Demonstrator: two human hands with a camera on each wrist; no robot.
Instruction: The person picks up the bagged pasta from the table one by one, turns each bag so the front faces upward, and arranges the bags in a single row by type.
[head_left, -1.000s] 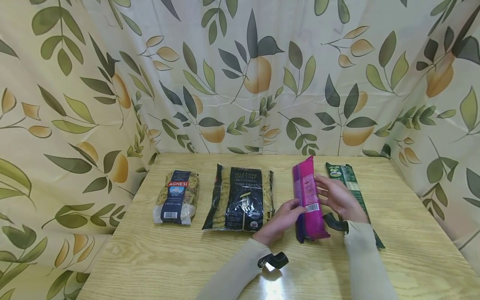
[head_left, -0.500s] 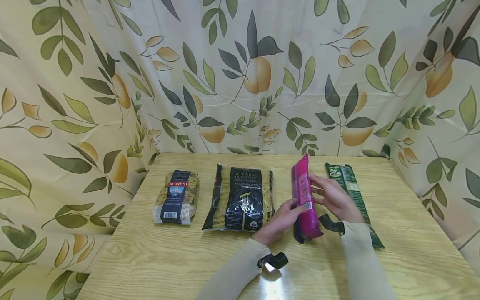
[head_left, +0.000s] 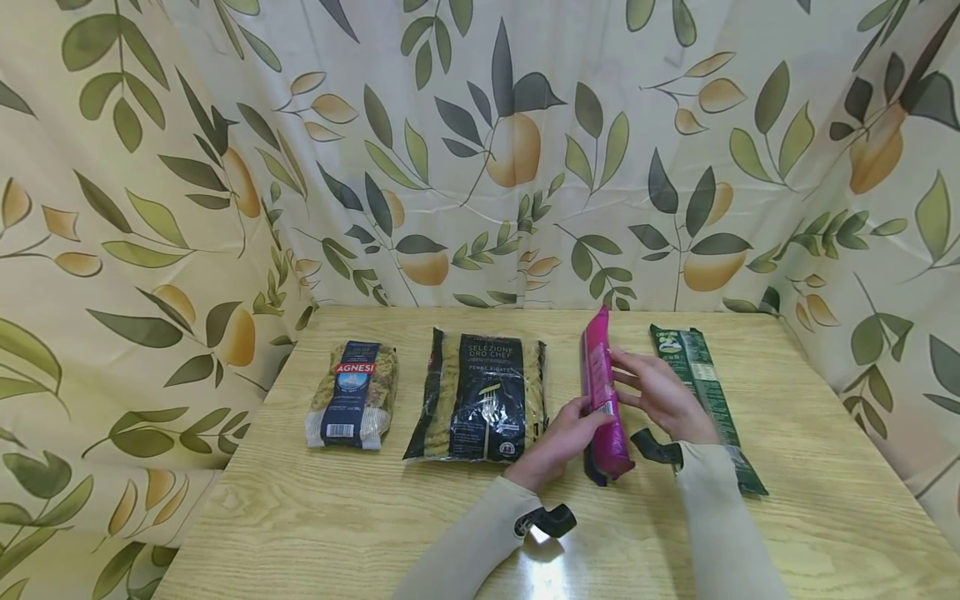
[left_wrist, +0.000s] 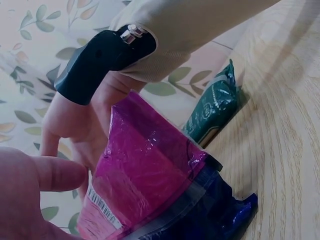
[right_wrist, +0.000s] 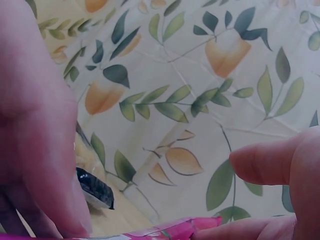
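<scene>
A long pink and dark purple packet (head_left: 599,400) with a barcode stands tilted almost on its edge between my two hands. My left hand (head_left: 558,437) holds its left side, the thumb lying near the barcode. From the right, my right hand (head_left: 663,396) holds it with fingers and thumb at its right side. In the left wrist view, the pink packet (left_wrist: 145,165) fills the middle, its dark blue-purple end close to the table. Only a pink strip of the packet (right_wrist: 170,231) shows low in the right wrist view. The packet's far face is hidden.
On the wooden table (head_left: 300,533), an Agnesi pasta bag (head_left: 352,396) lies far left, and a black penne rigate bag (head_left: 487,400) lies beside my left hand. A green packet (head_left: 705,392) lies right, partly behind my right hand. A leaf-patterned curtain (head_left: 465,167) encloses the back and sides.
The pink packet has turned from showing its broad barcode face to nearly edge-on, shifting slightly left. My right hand has moved left with it; my left hand has barely moved.
</scene>
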